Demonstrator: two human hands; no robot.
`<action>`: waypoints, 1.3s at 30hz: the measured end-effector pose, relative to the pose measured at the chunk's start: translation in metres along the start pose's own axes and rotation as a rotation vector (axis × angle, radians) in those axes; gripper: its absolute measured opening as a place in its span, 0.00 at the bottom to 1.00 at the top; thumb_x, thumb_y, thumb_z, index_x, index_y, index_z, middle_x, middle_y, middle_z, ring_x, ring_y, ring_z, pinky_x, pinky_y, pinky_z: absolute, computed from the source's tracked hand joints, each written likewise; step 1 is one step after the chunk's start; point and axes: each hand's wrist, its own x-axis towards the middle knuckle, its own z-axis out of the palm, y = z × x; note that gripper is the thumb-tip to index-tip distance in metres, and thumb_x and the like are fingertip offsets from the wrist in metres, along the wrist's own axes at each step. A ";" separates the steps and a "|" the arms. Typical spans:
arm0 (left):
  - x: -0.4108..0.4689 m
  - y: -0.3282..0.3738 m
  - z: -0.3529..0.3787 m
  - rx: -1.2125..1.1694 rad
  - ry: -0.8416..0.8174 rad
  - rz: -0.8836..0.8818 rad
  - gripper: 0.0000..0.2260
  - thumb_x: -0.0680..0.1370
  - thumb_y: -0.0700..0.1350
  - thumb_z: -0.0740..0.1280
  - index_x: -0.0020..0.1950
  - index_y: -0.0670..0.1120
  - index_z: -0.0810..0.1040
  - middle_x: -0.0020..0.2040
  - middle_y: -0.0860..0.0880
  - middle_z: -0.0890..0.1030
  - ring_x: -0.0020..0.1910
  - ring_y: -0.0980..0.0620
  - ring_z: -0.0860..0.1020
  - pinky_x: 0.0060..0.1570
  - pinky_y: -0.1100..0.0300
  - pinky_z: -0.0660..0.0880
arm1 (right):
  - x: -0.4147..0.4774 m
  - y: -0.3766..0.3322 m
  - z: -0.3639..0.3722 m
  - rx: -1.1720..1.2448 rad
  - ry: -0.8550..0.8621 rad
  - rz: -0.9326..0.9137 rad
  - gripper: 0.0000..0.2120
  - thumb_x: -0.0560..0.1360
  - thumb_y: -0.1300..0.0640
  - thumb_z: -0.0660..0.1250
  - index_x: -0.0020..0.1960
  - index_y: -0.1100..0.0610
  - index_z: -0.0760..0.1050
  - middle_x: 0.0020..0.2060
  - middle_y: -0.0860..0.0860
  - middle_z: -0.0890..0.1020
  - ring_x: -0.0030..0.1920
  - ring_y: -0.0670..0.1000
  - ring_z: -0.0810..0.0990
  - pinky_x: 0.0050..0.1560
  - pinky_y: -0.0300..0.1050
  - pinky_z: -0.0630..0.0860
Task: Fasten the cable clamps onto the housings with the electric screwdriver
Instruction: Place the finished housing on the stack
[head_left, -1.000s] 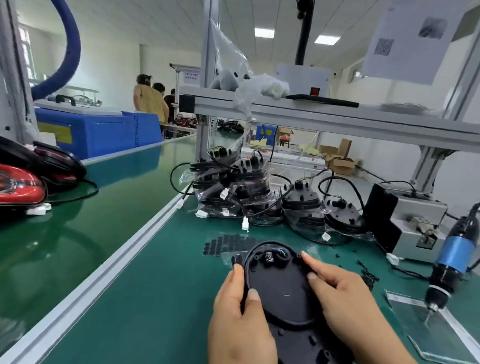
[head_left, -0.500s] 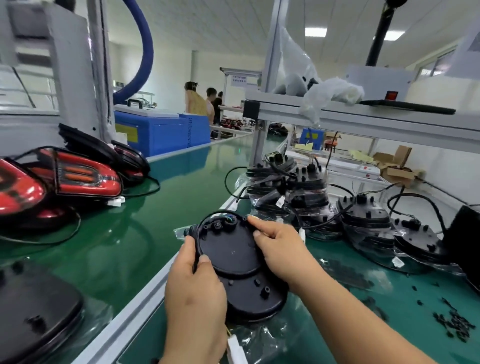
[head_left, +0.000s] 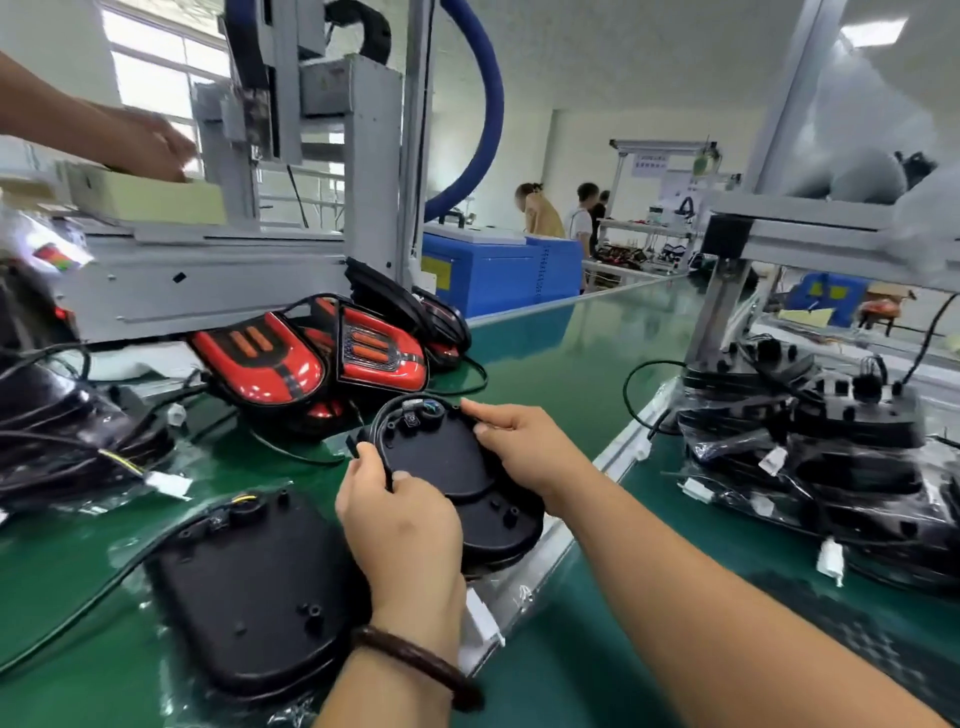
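Left hand (head_left: 400, 525) and right hand (head_left: 524, 447) grip the housing (head_left: 441, 462) by its rim. Likely a set-down on the belt (head_left: 545, 364): lower flat, release

Factory assembly line, green conveyor belt (head_left: 545, 353), aluminium-frame workstations (head_left: 727, 291), stacked black housings (head_left: 831, 431), red tail lamps (head_left: 311, 358)

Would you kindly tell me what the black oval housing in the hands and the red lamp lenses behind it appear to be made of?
The black oval housing looks like matt moulded plastic: dull even surface, raised bosses. The red lamp lenses look like glossy plastic, given their bright highlights, though glass cannot be ruled out.
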 end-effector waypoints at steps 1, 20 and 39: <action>0.005 0.000 0.000 0.020 0.017 -0.009 0.25 0.79 0.36 0.56 0.76 0.49 0.60 0.72 0.50 0.66 0.66 0.49 0.72 0.66 0.47 0.70 | 0.009 0.002 0.005 -0.004 -0.024 0.002 0.17 0.79 0.64 0.61 0.65 0.52 0.77 0.61 0.47 0.79 0.58 0.44 0.77 0.60 0.35 0.72; 0.014 -0.024 0.009 0.843 0.016 0.272 0.30 0.75 0.36 0.63 0.74 0.32 0.54 0.77 0.35 0.46 0.76 0.40 0.45 0.72 0.44 0.46 | 0.057 0.029 0.051 -0.117 -0.223 0.097 0.17 0.79 0.59 0.61 0.66 0.51 0.76 0.65 0.47 0.78 0.57 0.43 0.77 0.58 0.34 0.71; -0.157 0.002 0.176 0.517 -0.805 0.565 0.26 0.80 0.39 0.55 0.78 0.43 0.52 0.78 0.46 0.42 0.77 0.50 0.41 0.74 0.54 0.44 | -0.122 0.041 -0.234 -0.152 0.661 0.221 0.20 0.79 0.51 0.62 0.30 0.57 0.72 0.27 0.49 0.71 0.31 0.51 0.63 0.33 0.41 0.62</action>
